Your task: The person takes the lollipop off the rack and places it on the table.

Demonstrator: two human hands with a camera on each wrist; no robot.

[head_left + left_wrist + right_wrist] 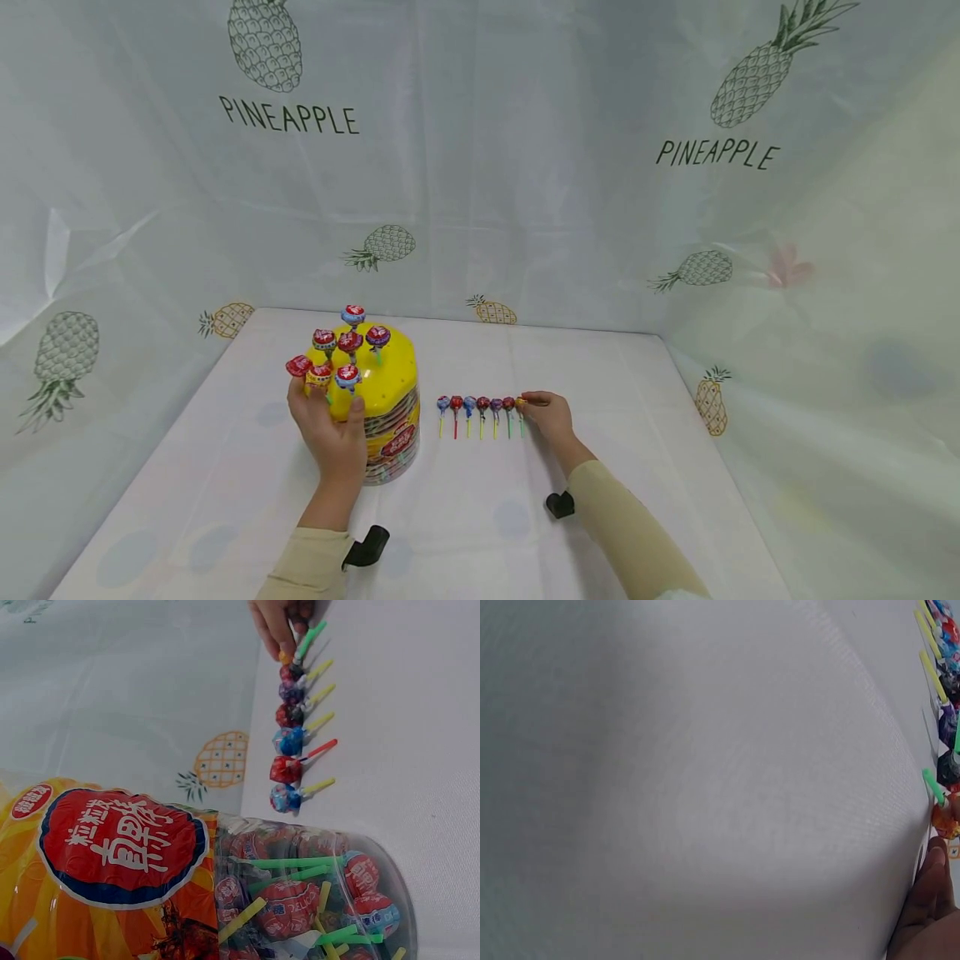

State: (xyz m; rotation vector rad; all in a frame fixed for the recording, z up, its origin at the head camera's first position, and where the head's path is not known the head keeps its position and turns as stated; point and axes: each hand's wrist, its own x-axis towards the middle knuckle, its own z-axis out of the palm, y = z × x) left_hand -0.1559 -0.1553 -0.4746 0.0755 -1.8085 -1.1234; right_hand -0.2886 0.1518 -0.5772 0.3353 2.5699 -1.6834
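Observation:
My left hand (333,437) rests against the left side of a big candy jar (393,446) with a yellow lid (397,358), fingers pointing up and thumb spread along the lid's edge. Several wrapped lollipops (350,342) stand upright in the lid, some just above the left fingertips. To the jar's right, my right hand (551,419) pinches the orange-wrapped lollipop (946,817) with a green stick at the right end of a row of lollipops (469,406). The row lies on the table, sticks toward me. In the left wrist view, the jar's clear part (285,907) shows more lollipops inside.
A white tablecloth (465,517) covers the table. Behind and at both sides hang pale curtains (510,208) printed with pineapples. Black wrist mounts (367,547) stick out beside both forearms, over the table.

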